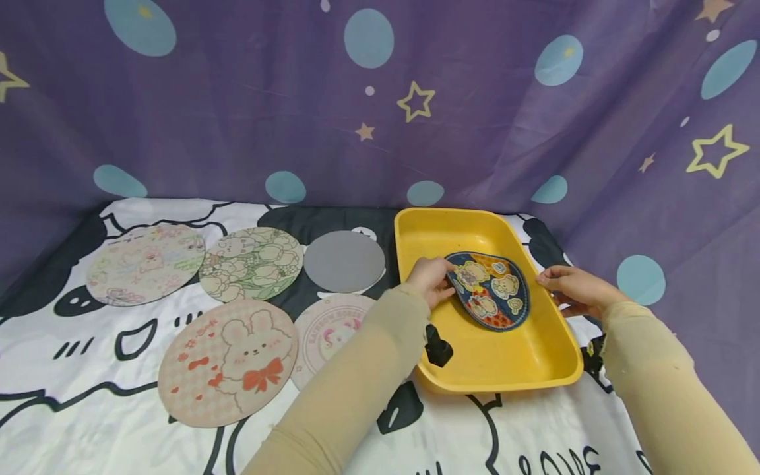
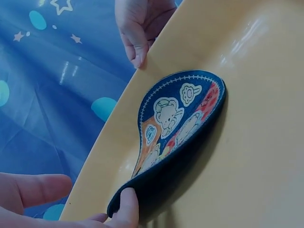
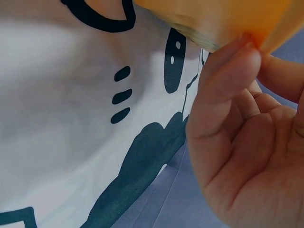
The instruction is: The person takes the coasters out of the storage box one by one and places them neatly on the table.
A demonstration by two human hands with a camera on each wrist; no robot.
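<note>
My left hand [image 1: 430, 280] pinches the left edge of a round mat [image 1: 505, 297] printed with cartoon bears on navy, orange and red. That edge curls upward, and the dark underside shows in the left wrist view, with a fingertip [image 2: 128, 202] against it. The mat lies inside a yellow plastic basin [image 1: 487, 366]. One finger of the same hand stretches out apart from the mat. On the basin's right side, my right hand [image 1: 578, 289] grips the rim between thumb and finger; the right wrist view shows this hand [image 3: 247, 128] close, at the yellow edge.
Left of the basin lie several round mats: a pink rabbit mat [image 1: 234, 363], a grey one [image 1: 344, 262], a green floral one [image 1: 252, 264], a pale patterned one [image 1: 145, 265] and a unicorn one [image 1: 315, 336]. A purple curtain [image 1: 297, 119] hangs behind the cloth-covered surface [image 1: 89, 422].
</note>
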